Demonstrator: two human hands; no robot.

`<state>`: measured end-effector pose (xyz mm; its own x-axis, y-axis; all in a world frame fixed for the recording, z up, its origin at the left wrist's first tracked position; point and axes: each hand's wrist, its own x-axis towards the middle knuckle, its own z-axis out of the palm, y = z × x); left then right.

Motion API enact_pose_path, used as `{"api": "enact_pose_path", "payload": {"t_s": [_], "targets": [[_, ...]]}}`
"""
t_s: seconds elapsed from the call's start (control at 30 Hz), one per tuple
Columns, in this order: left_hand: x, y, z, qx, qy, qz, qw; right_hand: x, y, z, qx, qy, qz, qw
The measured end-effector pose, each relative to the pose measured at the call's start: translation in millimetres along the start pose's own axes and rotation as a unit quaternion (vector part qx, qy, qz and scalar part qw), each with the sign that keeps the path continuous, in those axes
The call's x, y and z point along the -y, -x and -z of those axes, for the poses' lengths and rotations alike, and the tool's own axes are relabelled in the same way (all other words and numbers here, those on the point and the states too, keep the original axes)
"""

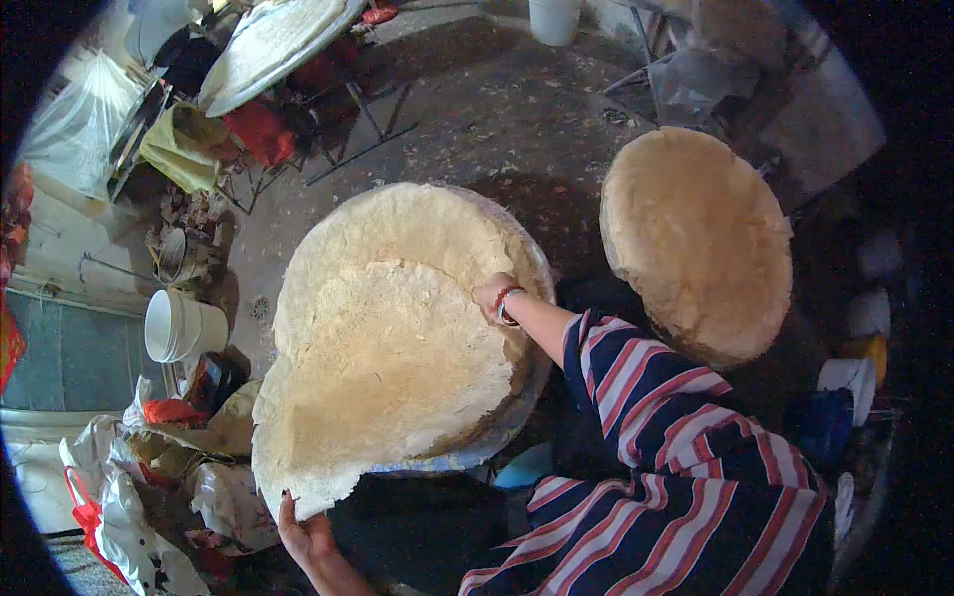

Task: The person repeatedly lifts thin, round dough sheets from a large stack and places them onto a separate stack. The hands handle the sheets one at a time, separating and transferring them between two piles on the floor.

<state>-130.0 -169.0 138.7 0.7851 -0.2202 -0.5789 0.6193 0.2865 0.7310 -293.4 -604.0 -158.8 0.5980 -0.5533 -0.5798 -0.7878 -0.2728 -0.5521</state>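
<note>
Large, thin, round flatbreads lie stacked in front of me, and the top flatbread is shifted toward the lower left, partly off the pile. My left hand pinches its lower left edge, thumb on top, past the rim of the stack. My right hand, with a red bead bracelet and a light bangle at the wrist, is on the right edge of the top sheet; its fingers are curled and their tips are hidden. Under the sheet shows the lower flatbread. A bluish edge shows beneath the pile.
At the right stands a second round stack of flatbreads. A white bucket lies tilted at the left, above plastic bags. Another pale round stack is at the upper left, near metal stand legs. A white bucket stands at the top.
</note>
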Motion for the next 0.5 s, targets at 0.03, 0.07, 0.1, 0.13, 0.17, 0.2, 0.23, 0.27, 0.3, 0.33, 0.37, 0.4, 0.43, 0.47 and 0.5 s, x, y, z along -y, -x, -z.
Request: {"api": "enact_pose_path", "payload": {"t_s": [0.03, 0.07, 0.1, 0.13, 0.17, 0.2, 0.23, 0.27, 0.3, 0.33, 0.37, 0.4, 0.43, 0.47, 0.5], "targets": [[9, -6, -8, 0.032, 0.002, 0.014, 0.999, -30, -17, 5, 0.034, -0.004, -0.019, 0.999], [23, -11, -20, 0.066, 0.007, 0.029, 0.997, -63, -27, 14, 0.066, -0.011, -0.035, 0.997], [34, -15, -31, 0.096, 0.012, 0.042, 0.994, -89, -29, 18, 0.080, -0.021, -0.046, 0.996], [23, -7, -24, 0.076, 0.010, -0.001, 0.997, -46, -25, 4, 0.111, -0.001, 0.011, 0.994], [14, -3, -22, 0.054, 0.015, 0.002, 0.998, -24, -18, 0, 0.117, -0.086, -0.051, 0.988], [9, -1, -22, 0.036, 0.021, 0.006, 0.999, -6, -9, 0, 0.109, -0.168, -0.115, 0.973], [3, 2, -20, 0.018, 0.027, 0.011, 0.999, 13, 4, 0, 0.127, -0.225, -0.132, 0.957], [-4, 11, -20, 0.019, 0.005, -0.005, 1.000, 37, 21, 0, 0.149, -0.279, -0.146, 0.937], [-6, 9, -20, 0.017, 0.004, -0.006, 1.000, 45, 33, 4, 0.160, -0.334, -0.170, 0.913], [-5, 6, -21, 0.016, 0.002, -0.006, 1.000, 50, 37, 7, 0.161, -0.288, -0.144, 0.933], [-6, 4, -20, 0.012, 0.000, -0.009, 1.000, 55, 42, 10, 0.121, -0.192, -0.104, 0.968], [5, -7, -27, 0.006, -0.002, -0.002, 1.000, 24, 25, 0, 0.056, -0.144, -0.053, 0.987], [4, -10, -25, 0.004, -0.017, 0.003, 1.000, 34, 24, -6, 0.013, -0.093, 0.011, 0.996], [1, -11, -22, 0.001, -0.032, 0.006, 0.999, 42, 24, -11, 0.062, -0.087, -0.089, 0.990], [2, -13, -25, 0.008, -0.046, 0.017, 0.999, 31, 17, -22, 0.011, -0.101, -0.070, 0.992]]}}
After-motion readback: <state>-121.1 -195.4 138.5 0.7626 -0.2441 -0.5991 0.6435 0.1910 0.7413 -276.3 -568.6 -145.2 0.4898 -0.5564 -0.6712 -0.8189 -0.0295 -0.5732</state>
